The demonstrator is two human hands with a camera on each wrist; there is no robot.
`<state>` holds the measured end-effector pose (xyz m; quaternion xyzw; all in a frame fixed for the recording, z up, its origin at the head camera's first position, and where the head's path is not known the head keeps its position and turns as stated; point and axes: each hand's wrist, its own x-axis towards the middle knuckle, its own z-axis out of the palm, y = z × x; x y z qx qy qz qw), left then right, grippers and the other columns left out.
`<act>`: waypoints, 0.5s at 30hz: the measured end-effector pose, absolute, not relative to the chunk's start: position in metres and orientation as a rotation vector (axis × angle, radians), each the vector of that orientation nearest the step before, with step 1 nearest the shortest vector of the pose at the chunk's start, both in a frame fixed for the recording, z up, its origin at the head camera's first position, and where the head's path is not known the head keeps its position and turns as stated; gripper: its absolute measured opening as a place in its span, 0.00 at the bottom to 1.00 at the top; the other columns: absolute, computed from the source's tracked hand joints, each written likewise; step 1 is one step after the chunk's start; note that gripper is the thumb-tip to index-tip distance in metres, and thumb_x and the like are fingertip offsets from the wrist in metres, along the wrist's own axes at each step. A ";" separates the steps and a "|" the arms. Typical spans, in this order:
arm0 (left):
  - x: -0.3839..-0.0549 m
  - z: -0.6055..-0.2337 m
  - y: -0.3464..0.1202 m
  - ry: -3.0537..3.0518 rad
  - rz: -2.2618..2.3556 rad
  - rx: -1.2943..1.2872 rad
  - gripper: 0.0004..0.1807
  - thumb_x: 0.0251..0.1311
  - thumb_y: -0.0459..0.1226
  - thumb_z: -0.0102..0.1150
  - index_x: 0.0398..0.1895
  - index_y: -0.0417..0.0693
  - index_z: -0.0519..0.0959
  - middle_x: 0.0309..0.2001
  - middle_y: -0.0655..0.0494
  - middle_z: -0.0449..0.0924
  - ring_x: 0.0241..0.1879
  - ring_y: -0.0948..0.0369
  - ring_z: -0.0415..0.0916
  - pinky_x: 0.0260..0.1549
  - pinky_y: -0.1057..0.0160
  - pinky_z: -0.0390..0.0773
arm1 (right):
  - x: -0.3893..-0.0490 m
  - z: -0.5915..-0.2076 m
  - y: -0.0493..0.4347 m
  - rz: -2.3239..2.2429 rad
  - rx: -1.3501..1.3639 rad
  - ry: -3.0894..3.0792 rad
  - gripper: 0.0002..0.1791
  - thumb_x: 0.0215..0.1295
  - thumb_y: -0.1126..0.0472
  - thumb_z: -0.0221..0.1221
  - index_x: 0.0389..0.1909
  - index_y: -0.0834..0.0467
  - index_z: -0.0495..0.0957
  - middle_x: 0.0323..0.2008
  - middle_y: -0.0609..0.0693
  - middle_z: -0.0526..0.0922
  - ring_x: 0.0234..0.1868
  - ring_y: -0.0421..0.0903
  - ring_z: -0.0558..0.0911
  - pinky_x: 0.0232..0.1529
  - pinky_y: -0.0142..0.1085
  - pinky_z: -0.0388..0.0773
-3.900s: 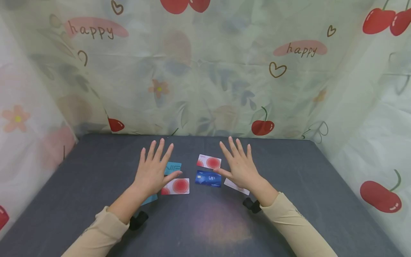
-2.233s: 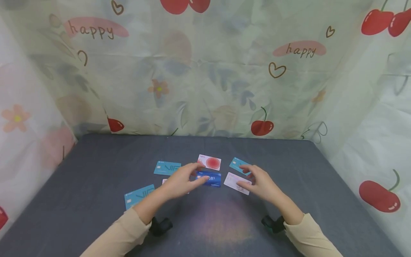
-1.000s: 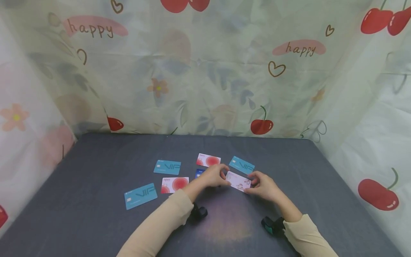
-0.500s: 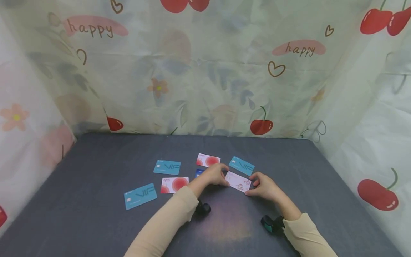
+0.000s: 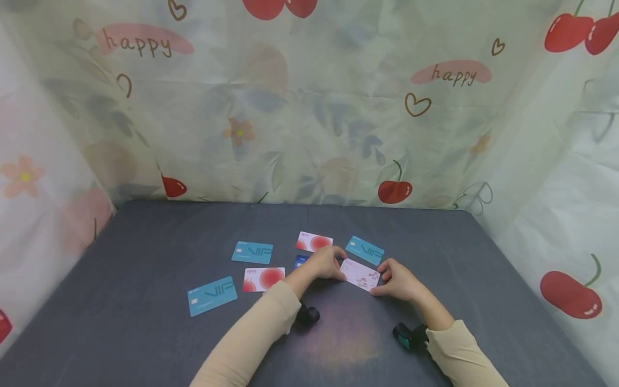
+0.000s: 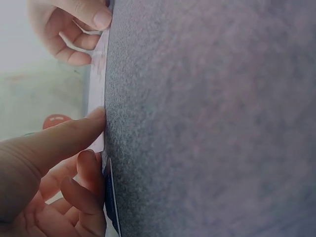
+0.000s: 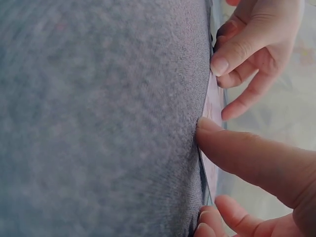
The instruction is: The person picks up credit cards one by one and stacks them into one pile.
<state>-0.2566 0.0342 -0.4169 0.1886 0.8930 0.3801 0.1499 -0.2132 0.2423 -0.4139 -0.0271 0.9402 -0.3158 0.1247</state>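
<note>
A pale pink card with a small floral print lies on the dark table, slightly turned. My left hand pinches its left end between thumb and fingers, partly covering a dark blue card. At the right end, my right hand holds the pink card, thumb on the near edge and fingers on the far side. Seen low from the left wrist, the pink card is a thin strip between both hands. The right wrist view shows the pink card edge-on too.
Around the hands lie a teal VIP card behind, a red-circle card at the back, another red-circle card left of centre, and teal cards further left. A patterned cloth hangs behind the table.
Both hands were spread palm-down over the cards, then came in. My left hand moved right across the blue card to the pink card, and both took its ends. Little moved in the last half second.
</note>
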 end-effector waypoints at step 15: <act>-0.251 -0.413 0.033 2.552 1.187 0.483 0.27 0.41 0.31 0.72 0.48 0.42 0.73 0.33 0.48 0.80 0.21 0.62 0.72 0.22 0.70 0.73 | -0.213 -0.412 0.238 -0.998 -0.053 2.724 0.30 0.44 0.63 0.72 0.44 0.64 0.65 0.30 0.53 0.74 0.31 0.45 0.71 0.31 0.33 0.67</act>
